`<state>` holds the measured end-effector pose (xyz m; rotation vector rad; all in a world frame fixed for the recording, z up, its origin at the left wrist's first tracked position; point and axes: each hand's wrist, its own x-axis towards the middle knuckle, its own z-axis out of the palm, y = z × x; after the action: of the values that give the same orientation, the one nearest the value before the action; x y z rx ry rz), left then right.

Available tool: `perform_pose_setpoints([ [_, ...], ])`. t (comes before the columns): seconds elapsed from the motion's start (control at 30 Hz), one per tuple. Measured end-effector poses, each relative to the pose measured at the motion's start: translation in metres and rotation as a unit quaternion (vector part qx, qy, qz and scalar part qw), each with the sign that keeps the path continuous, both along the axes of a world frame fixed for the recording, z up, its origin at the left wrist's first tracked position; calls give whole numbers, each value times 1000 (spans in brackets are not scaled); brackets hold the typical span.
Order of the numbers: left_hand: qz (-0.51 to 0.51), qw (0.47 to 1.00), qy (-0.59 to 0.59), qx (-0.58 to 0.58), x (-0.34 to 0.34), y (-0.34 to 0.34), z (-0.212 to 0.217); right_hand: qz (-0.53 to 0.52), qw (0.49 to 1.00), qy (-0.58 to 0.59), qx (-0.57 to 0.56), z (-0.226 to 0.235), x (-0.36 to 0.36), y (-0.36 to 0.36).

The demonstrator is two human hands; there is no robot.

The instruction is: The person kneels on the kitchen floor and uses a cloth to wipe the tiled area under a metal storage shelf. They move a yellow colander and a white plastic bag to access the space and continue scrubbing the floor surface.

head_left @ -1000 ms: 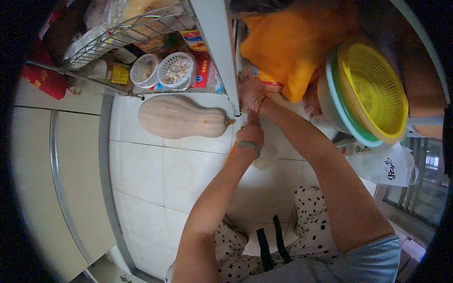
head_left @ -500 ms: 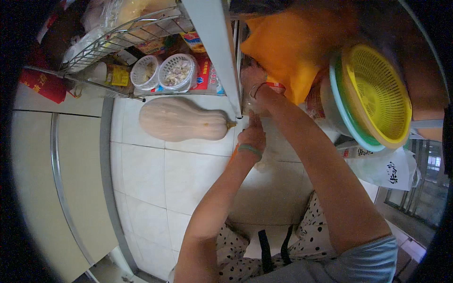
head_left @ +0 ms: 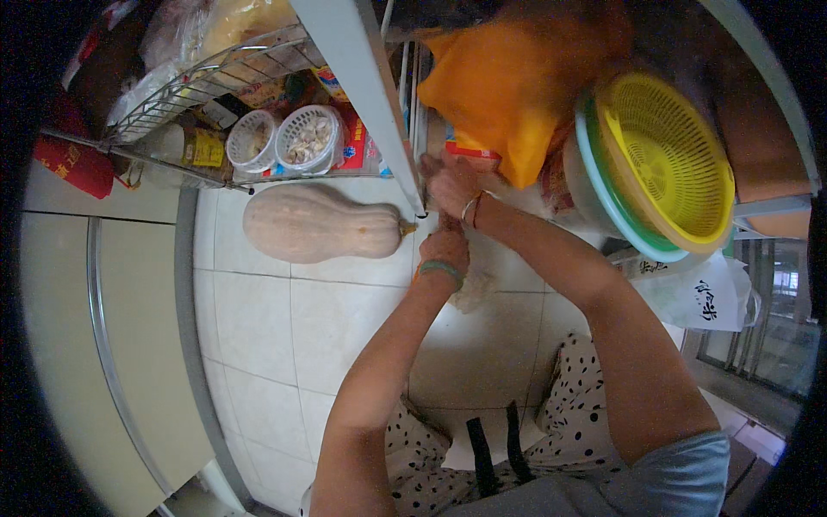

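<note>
My left hand is closed low over the tiled floor, its fingertips meeting my right hand. A strip of orange shows beside its wrist, but what it grips is hidden. My right hand bends down just above it, fingers curled beside the foot of the grey shelf post; what they hold cannot be made out. Under my wrists lies a pale, crumpled, see-through patch, perhaps plastic. A butternut squash rests on the floor left of my hands, its stem pointing toward them.
A wire shelf at upper left holds packages and bottles, with two white baskets of small pale items. An orange cloth hangs behind my hands. Nested colanders and basins stand at right, above a white bag. Cabinet doors line the left.
My right hand has come down and nearer from beside the orange cloth to meet my left hand. The left fingers, stretched forward before, are now folded. The view has shifted slightly.
</note>
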<state>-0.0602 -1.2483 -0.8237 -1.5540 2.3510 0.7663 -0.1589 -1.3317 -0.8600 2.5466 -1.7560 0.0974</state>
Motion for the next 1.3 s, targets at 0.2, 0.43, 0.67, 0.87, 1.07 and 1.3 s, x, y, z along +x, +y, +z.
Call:
perform_pose_setpoints([
  [0.2,10,1000,2,-15,2,4,-8,-175,984,-18,37,12,12,-59],
  [0.43,12,999,33,-23,-29,8,-2,-126,989,-70,44,-23,-24,-31],
  [0.67,16,1000,-3,7,-9,0,2,8,997,-49,-57,2,-5,5],
  [0.87,-22,999,-14,-35,-7,5,-6,-138,990,20,16,-4,4,-40],
  [1.07,-19,1000,13,-2,-20,3,5,-148,987,-52,-30,-16,-20,-54],
  [1.3,-22,999,7,-27,-8,3,-2,-14,997,-60,36,-5,-2,9],
])
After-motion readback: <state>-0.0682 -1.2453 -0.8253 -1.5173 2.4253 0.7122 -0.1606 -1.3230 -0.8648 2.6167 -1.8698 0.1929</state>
